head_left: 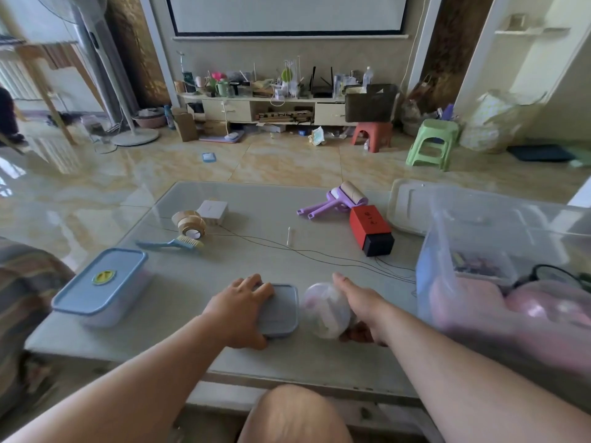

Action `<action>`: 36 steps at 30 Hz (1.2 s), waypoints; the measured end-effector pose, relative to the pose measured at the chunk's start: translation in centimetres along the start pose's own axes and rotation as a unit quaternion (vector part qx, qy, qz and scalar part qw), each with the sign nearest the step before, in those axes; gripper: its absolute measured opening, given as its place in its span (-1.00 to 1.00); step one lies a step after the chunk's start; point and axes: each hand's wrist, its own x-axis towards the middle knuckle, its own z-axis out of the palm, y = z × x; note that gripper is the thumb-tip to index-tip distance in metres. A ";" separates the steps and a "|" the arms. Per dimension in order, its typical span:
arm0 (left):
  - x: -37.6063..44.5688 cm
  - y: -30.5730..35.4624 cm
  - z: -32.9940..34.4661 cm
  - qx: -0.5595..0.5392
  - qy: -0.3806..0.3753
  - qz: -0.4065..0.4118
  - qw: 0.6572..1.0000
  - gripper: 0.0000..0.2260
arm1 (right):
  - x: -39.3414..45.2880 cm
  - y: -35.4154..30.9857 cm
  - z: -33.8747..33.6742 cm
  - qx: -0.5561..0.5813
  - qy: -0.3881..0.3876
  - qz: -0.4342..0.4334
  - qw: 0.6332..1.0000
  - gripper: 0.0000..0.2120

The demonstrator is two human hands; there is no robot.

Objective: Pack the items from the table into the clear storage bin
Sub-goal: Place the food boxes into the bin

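Head view: the left hand (pixel 238 310) lies on the small grey-lidded container (pixel 279 310) near the front edge of the desk (pixel 256 251), fingers (pixel 256 284) spread across the far side of the lid and thumb curled round its near corner, gripping it. The right hand (pixel 359 306) holds a round translucent container (pixel 326 310) just right of the grey-lidded one; the thumb runs along its top and the remaining fingers curl beneath it.

The clear storage bin (pixel 473 251) stands at the right end of the desk. It contains pink items and a smaller clear box with dark contents. Its lid (pixel 412 203) lies flat on the desk behind it.

Items on the desk surface:
- a blue-lidded food box (pixel 102 284) at the left front;
- a blue brush (pixel 172 243) and a roll of brown tape (pixel 189 223) behind it, with a white box (pixel 212 212) touching the tape;
- a cotton swab (pixel 288 235) near the centre;
- a purple lint roller (pixel 335 200) at the far side;
- a red and black box (pixel 371 230) just beside the roller;
- a thin dark wire (pixel 319 252) running across the middle.
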 end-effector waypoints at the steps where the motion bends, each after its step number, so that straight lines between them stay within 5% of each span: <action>1: 0.2 -0.3 0.3 -0.005 0.005 0.005 1.000 -0.18 | 0.4 0.0 0.0 0.002 0.022 0.004 1.000 -0.39; 8: 0.3 -0.7 1.2 -0.017 0.029 0.012 0.999 -0.18 | 2.5 0.0 -0.6 -0.096 0.089 -0.055 0.990 -0.24; 11: 0.1 -0.6 0.9 -0.008 0.010 -0.002 1.000 -0.15 | 2.1 0.7 -0.8 -0.283 0.081 -0.127 0.947 0.01; 16: -0.4 -0.9 1.3 0.015 -0.044 0.012 0.999 -0.01 | 1.6 1.2 0.7 -0.426 0.072 -0.204 0.879 0.18; 19: -2.1 -0.2 1.1 -0.006 -0.035 -0.021 0.999 -0.02 | 1.0 1.1 2.1 -0.426 0.083 -0.210 0.876 -0.01; 28: -8.0 1.6 -8.7 -0.046 0.074 -0.063 0.994 -0.02 | -9.3 -2.5 -1.4 -0.361 0.112 -0.362 0.852 0.01; 36: -3.2 14.6 -23.6 -0.040 0.211 0.110 0.970 0.04 | -20.4 -7.0 -20.7 -0.330 0.218 -0.403 0.826 0.17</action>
